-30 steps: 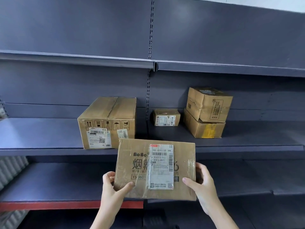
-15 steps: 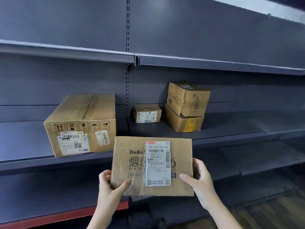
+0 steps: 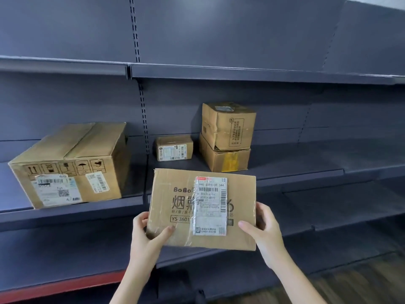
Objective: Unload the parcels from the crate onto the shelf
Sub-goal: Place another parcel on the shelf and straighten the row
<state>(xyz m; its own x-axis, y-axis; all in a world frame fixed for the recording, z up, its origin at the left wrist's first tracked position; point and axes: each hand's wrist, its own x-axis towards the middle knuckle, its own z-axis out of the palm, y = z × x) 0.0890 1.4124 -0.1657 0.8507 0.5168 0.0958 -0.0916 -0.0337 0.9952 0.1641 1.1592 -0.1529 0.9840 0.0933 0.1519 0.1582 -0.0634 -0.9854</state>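
Note:
A flat brown cardboard parcel (image 3: 175,207) with a white shipping label is held up in front of the dark grey shelf (image 3: 295,172). My left hand (image 3: 146,238) grips its lower left corner, thumb on the front face. My right hand (image 3: 265,229) grips its right edge, thumb on the front. The crate is not in view.
On the middle shelf stand a large carton (image 3: 70,163) at the left, a small labelled box (image 3: 174,148) in the middle and two stacked boxes (image 3: 228,137) right of it. The shelf stretches bare to the right. A lower shelf (image 3: 328,207) and wooden floor (image 3: 361,281) lie below.
The view has shifted right, so the shelf boxes appear further left. The parcel stays held in both hands in front of the shelf, slightly higher against the shelf edge.

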